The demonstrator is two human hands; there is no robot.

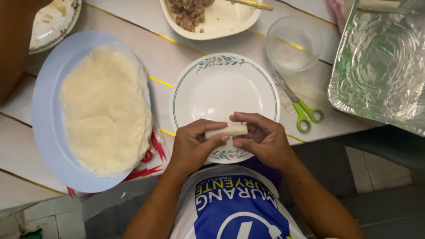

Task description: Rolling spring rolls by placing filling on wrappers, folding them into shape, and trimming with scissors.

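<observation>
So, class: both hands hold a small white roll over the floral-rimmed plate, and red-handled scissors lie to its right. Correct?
Not quite. The head view shows the scissors have green handles. The left hand and right hand do hold the roll over the plate.

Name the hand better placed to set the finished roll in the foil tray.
Probably the right hand. Both hands hold the white roll over the floral-rimmed plate, but the foil tray lies on the right hand's side; the left hand would cross over.

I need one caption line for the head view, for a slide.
Both hands, left hand and right hand, hold a small white roll above a floral-rimmed plate.
</observation>
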